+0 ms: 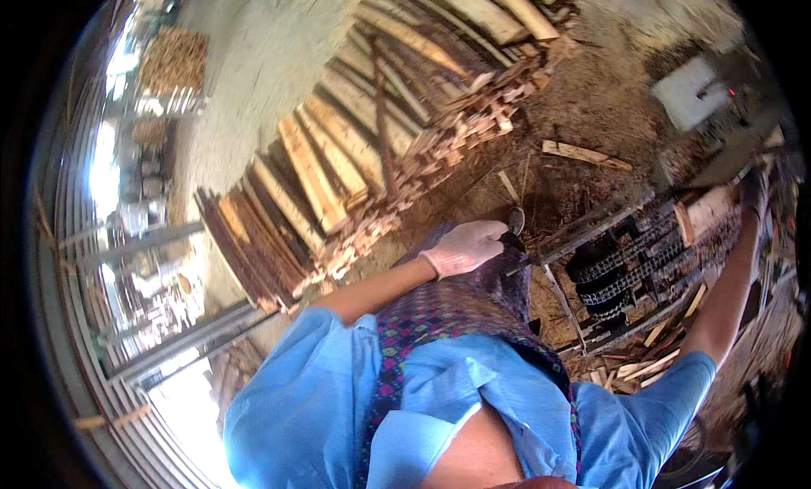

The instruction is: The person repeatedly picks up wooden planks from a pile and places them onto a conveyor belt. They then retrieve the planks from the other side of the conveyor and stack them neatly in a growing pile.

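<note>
My left hand, in a pale glove, is in front of my patterned apron. Its fingers are curled at a dark handle-like part on the near side of a machine; what lies inside the grip is hidden. My right arm stretches far out to the right. There my right hand is dark and small near the picture's rim, beside the end of a wooden piece, and its fingers cannot be made out. That piece lies across the machine next to metal chains.
A long stack of bark-edged wooden slabs runs along the far left. One loose strip of wood lies on the sawdust-covered ground. Wood offcuts are heaped under the machine's metal frame. A pale metal box stands at the far right.
</note>
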Tool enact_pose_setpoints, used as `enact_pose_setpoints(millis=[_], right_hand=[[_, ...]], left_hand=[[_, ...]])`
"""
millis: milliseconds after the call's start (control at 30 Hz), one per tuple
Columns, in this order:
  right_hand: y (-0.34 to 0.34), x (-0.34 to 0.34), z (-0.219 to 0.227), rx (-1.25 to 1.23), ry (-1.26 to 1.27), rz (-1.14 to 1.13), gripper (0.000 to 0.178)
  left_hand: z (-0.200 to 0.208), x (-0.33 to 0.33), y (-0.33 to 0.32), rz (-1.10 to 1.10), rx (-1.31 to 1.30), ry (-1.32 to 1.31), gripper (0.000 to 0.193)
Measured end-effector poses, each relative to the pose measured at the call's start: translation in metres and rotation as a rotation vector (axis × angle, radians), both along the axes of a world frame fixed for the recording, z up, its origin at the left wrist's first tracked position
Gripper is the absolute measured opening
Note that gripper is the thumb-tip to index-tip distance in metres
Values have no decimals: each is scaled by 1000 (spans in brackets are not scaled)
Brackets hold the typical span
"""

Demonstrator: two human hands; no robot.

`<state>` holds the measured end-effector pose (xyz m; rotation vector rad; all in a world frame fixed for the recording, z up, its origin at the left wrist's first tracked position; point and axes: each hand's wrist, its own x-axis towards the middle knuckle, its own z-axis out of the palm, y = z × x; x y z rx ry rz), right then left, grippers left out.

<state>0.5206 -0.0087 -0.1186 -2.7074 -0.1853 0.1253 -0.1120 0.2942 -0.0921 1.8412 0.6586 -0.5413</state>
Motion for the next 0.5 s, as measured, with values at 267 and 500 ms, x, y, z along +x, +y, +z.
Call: enact_pose_setpoints(millis=[267,500], right_hand=[[15,23,6,-37,5,27,63],[17,11,14,-47,-28,24,58]], left_hand=[[-2,-17,-1,149,70,-193,44],[1,-85,56,269,238,180,38]])
